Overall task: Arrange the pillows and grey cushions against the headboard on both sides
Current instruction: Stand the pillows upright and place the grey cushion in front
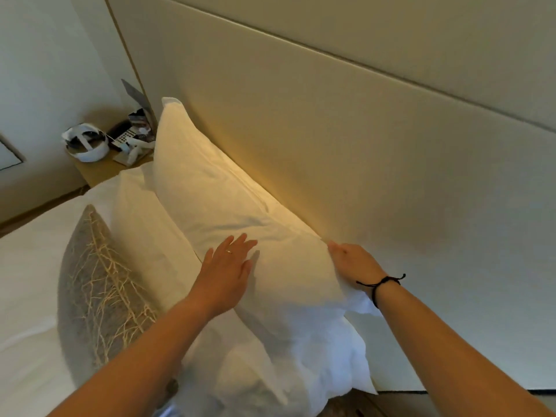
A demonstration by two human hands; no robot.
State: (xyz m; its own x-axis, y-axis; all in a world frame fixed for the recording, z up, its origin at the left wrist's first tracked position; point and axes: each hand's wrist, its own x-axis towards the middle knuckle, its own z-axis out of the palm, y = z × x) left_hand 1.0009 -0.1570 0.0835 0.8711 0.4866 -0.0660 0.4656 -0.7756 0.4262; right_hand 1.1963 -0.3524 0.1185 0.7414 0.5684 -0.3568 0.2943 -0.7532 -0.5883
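Flat and spread, the left hand presses its straight fingers against the front face of the rear white pillow, while the right hand grips that pillow's top edge beside the headboard, fingers curled over the fabric. A ring shows on the left hand and a dark cord bracelet circles the right wrist. This pillow stands on edge, leaning against the headboard, its cotton case soft and creased, glowing warm yellow along the upper seam. A second white pillow stands just in front of it, touching it, and a grey cushion with a pale, branching thread pattern leans against that one on the white bed sheet.

On the wooden bedside table sits a round white bowl-like holder with dark items inside, too small to name, near a phone-like keypad and some crumpled white things. The headboard is smooth, padded, beige panels divided by a straight seam; a pale wall lies beyond.
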